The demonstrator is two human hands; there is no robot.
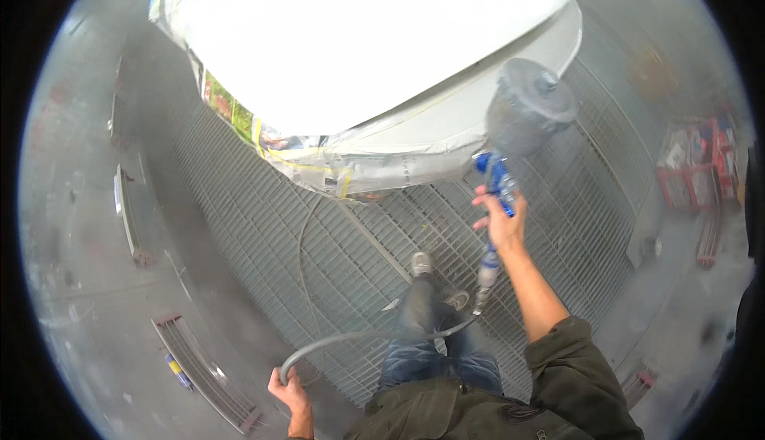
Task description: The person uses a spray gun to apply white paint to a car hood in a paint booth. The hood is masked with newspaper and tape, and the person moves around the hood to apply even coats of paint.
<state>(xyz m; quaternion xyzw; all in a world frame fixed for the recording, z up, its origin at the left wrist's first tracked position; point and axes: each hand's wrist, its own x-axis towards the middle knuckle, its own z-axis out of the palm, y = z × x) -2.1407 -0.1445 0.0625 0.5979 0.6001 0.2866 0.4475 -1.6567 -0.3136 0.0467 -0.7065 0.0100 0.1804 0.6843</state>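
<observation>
My right hand point(505, 218) is closed around the handle of a blue spray gun point(497, 175), held out in front of me on the right. A cloudy grey paint cup point(532, 105) sits on top of the gun. From a fitting under the grip, a grey air hose point(358, 335) curves down and across to the left. Low on the left, my left hand point(290, 389) is wrapped around that hose. The gun is beside the right end of a white vehicle panel point(382, 49), whose lower edge is masked with paper point(382, 170) and yellow tape. Whether it is spraying I cannot tell.
Metal grating point(446, 225) covers the floor under my feet. A red rack point(692, 161) with assorted items stands at the right. Slatted fixtures point(203, 372) line the grey left side, with a small yellow-and-blue can point(178, 371) by one. The hose trails onto the grating.
</observation>
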